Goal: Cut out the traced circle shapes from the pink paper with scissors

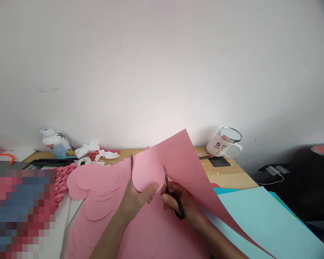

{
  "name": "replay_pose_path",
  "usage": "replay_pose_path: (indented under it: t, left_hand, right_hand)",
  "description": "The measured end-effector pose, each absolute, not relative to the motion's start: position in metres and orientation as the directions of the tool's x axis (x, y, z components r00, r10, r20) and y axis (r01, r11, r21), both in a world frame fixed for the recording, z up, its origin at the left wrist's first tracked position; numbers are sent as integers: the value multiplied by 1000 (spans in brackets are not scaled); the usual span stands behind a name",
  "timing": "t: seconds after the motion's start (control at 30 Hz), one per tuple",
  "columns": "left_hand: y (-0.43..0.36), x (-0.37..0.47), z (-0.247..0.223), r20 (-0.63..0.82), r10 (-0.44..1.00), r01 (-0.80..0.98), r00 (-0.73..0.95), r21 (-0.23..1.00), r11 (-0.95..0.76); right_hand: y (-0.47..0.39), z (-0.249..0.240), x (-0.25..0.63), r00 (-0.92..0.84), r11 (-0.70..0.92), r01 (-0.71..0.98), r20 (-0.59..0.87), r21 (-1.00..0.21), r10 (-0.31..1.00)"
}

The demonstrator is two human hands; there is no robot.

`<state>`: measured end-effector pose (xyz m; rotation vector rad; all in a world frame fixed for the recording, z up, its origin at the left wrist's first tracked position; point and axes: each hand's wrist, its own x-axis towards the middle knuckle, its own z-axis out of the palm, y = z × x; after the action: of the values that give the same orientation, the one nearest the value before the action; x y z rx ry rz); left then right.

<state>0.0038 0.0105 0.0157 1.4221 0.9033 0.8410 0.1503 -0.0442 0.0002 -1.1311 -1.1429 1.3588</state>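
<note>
Craft desk (226,174) (paper cutouts (97,183) everywhere).

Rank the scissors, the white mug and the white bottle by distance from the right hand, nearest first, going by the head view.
1. Scissors: in the right hand itself, blades up into the pink sheet.
2. White mug: back right of the desk, by the wall.
3. White bottle: far back left, lying tilted by the wall.

We see our two bare forearms reaching in from the bottom edge, with no sleeves in view. Our left hand (135,201) and our right hand (183,205) wear no gloves, rings, watch or bracelet, and the fingernails look short and unpainted.
</note>
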Motion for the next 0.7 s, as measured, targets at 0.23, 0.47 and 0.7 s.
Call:
replay_pose_path:
  t: [0.23,0.47,0.7]
  left_hand:
    - [12,2,12,-19,898,50,439,999,-3]
    - [14,1,8,-40,905,39,423,999,26]
    - [13,0,9,-45,907,33,419,999,35]
  right_hand:
    - [-44,-3,150,-76,-47,-129,-37,-991,996]
    - [-46,-3,150,-69,-64,-127,-56,-990,996]
    - [-46,-5,150,-67,-57,-122,-49,-991,997]
